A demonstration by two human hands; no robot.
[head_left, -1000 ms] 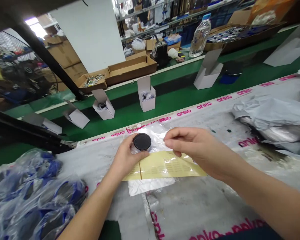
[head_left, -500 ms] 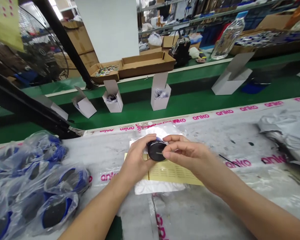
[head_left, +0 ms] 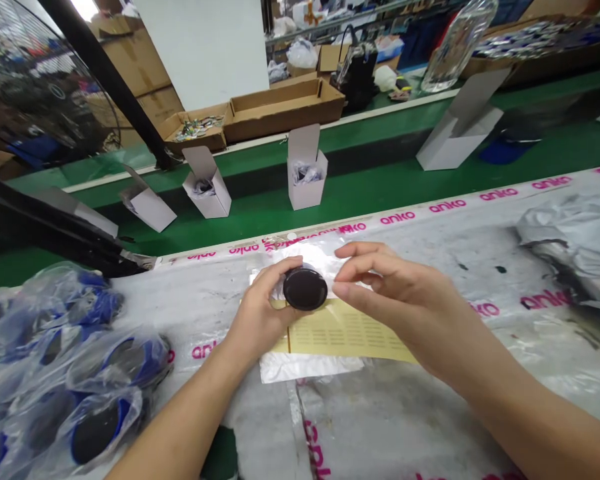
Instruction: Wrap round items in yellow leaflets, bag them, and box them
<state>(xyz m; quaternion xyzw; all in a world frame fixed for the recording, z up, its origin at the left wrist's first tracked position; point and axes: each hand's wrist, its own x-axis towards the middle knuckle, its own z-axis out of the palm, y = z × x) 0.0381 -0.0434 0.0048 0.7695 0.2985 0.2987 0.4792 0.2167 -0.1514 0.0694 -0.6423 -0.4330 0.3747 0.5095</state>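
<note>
My left hand (head_left: pixel 260 313) grips a small round black disc (head_left: pixel 305 289) between thumb and fingers, its flat face turned up. My right hand (head_left: pixel 390 293) is just right of the disc, thumb and forefinger pinched together close to its edge; what they hold is too small to make out. Both hands hover over a yellow sheet (head_left: pixel 345 333) printed with rows of small marks. The sheet lies on clear plastic bags (head_left: pixel 305 365) on the grey "anko" wrapping that covers the table (head_left: pixel 405 400).
A heap of blue-and-black items in clear bags (head_left: pixel 65 373) lies at the left. Crumpled grey plastic (head_left: pixel 575 247) sits at the right. Several open white cartons (head_left: pixel 305 173) stand on the green conveyor (head_left: pixel 370 193) beyond. Brown cardboard trays (head_left: pixel 285 107) and a bottle (head_left: pixel 455 40) are farther back.
My right fingers came in to the disc's face and have now drawn slightly back to its right edge. The disc stays in my left hand; the view has shifted a little.
</note>
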